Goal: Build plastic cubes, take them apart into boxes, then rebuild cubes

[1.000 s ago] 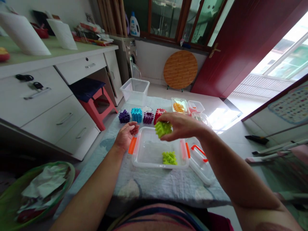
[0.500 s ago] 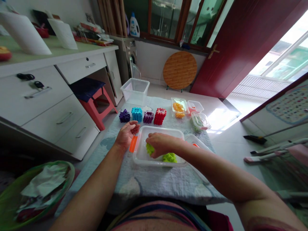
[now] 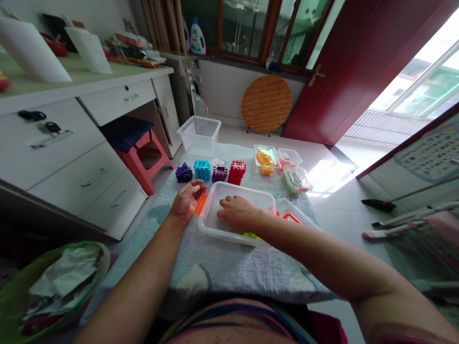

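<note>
A clear plastic box (image 3: pixel 218 234) stands before me on the cloth, with an orange latch (image 3: pixel 201 204) on its left side. My right hand (image 3: pixel 238 214) reaches down into it from the right. Its fingers are curled, and whatever they hold is hidden beneath them. Bright green blocks (image 3: pixel 251 235) show partly below that wrist inside the box. Palm turned up, my left hand (image 3: pixel 184 203) is beside the latch, open with loosely bent fingers. Behind the box stand a dark purple block shape (image 3: pixel 184 173), a light blue one (image 3: pixel 202 170), a plum one (image 3: pixel 219 174) and a red one (image 3: pixel 237 172).
A lid with orange latches (image 3: pixel 301 215) lies right of the box. Smaller clear containers, one with orange blocks (image 3: pixel 265 162), another lidded (image 3: pixel 297 179), sit at the back right. A larger clear bin (image 3: pixel 200 136) is at the back left. A waste basket (image 3: pixel 103 267) stands lower left.
My right hand has turned and covers the green blocks that showed at its fingers. The orange latch sits slightly higher and closer to my left hand. The view has shifted a little.
</note>
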Demonstrator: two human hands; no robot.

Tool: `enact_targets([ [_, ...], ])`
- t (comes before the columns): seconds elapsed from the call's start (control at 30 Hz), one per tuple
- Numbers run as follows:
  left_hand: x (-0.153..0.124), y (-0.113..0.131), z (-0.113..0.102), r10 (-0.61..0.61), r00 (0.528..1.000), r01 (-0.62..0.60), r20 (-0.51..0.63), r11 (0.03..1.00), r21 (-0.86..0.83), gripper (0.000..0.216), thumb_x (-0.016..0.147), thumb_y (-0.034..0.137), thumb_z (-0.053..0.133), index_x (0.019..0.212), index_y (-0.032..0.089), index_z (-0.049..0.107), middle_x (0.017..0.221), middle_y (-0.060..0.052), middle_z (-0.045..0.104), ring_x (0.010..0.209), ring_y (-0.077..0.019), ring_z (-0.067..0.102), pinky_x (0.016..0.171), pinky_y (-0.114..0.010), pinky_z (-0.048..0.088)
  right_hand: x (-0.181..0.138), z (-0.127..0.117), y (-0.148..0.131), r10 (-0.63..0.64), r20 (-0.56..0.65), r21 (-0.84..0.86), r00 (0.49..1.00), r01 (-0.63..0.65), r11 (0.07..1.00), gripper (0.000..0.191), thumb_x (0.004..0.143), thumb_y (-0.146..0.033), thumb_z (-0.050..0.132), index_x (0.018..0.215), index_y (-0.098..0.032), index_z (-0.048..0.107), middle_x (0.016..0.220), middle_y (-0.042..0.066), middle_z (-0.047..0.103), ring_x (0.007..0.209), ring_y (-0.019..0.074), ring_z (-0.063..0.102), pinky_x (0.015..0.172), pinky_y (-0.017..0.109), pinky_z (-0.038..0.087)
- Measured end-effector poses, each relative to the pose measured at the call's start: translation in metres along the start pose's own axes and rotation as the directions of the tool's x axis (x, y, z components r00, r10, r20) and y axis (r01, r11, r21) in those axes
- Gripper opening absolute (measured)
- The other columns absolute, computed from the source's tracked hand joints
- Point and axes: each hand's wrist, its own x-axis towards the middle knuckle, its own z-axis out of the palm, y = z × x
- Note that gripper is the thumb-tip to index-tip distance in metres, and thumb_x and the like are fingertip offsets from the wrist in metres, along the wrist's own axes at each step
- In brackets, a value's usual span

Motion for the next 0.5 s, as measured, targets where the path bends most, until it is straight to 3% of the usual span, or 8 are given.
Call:
enact_targets([
  [0.1, 0.0, 0.0, 0.0, 0.0, 1.0, 0.0, 0.003, 1.0, 0.007, 0.029, 0.064, 0.021, 0.072, 0.092, 0.015, 0.068, 0.078, -0.003, 0.072, 0.073, -0.0155, 0.064, 0.071, -0.027, 0.048, 0.002, -0.002, 0.0, -0.047, 0.0, -0.003, 0.999, 0.047, 0.999, 0.028, 0.095, -0.024, 0.047, 0.102, -0.018, 0.074, 0.116, 0.015, 0.065, 0.106, 0.0278, 0.061, 0.081, 0.038, 0.052],
  [0.37, -0.001, 0.0, 0.001, -0.007, 1.0, 0.007, -0.002, 1.0, 0.01, 0.034, 0.061, 0.023, 0.072, 0.094, 0.016, 0.065, 0.076, -0.002, 0.071, 0.073, -0.015, 0.063, 0.071, -0.026, 0.048, 0.0, -0.012, 0.0, 0.089, 0.128, -0.042, 0.988, -0.084, 0.996, 0.03, 0.097, -0.02, 0.046, 0.101, -0.012, 0.075, 0.115, 0.017, 0.07, 0.11, 0.0269, 0.063, 0.088, 0.036, 0.052],
  [0.5, -0.002, 0.002, 0.003, -0.01, 1.0, 0.01, -0.011, 1.0, 0.008, 0.032, 0.061, 0.022, 0.071, 0.092, 0.015, 0.066, 0.076, -0.003, 0.071, 0.072, -0.0151, 0.063, 0.07, -0.026, 0.048, -0.004, -0.013, 0.005, 0.063, 0.186, -0.025, 0.98, -0.059, 0.998, 0.026, 0.094, -0.015, 0.051, 0.103, -0.011, 0.075, 0.114, 0.017, 0.072, 0.108, 0.0275, 0.066, 0.086, 0.036, 0.053],
])
